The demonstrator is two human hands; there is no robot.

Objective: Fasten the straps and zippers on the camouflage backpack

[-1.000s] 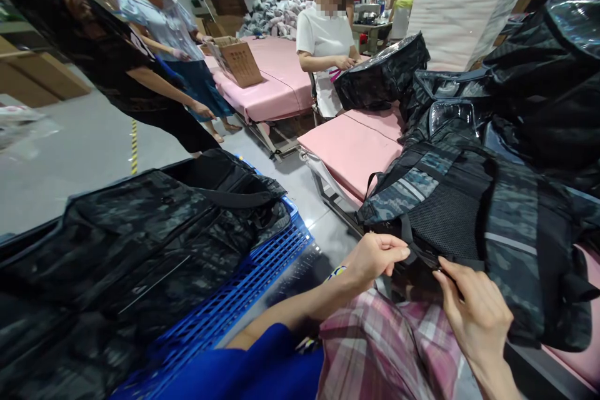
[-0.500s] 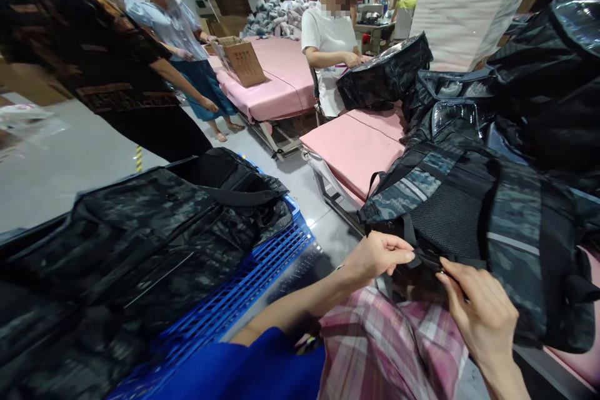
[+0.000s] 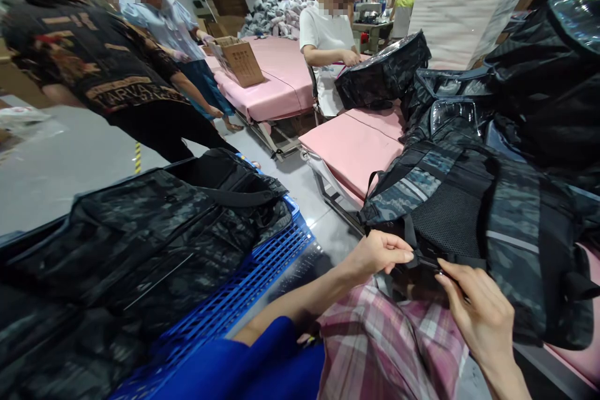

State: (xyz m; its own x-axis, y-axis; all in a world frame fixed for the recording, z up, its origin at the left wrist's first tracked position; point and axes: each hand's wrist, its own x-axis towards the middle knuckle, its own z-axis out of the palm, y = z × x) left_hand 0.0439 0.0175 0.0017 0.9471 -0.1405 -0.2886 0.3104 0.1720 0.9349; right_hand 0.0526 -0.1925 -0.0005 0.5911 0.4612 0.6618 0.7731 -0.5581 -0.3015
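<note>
A dark camouflage backpack [image 3: 492,225] lies on its side on the pink table [image 3: 351,147] in front of me, its mesh back panel facing me. My left hand [image 3: 377,253] pinches a black strap at the bag's lower edge, fingers closed. My right hand [image 3: 478,315] is just to the right, its thumb and forefinger pinching the same strap [image 3: 429,260]. My lap with pink plaid cloth is below both hands.
A heap of the same camouflage backpacks [image 3: 140,244] rests on a blue plastic crate [image 3: 244,294] at my left. More bags [image 3: 539,75] are stacked at the right. A person in a dark printed shirt [image 3: 107,75] leans in at left; others stand at pink tables behind, near a cardboard box [image 3: 241,62].
The person in the dark shirt has bent further into view at the left. My hands stay at the strap, barely shifted.
</note>
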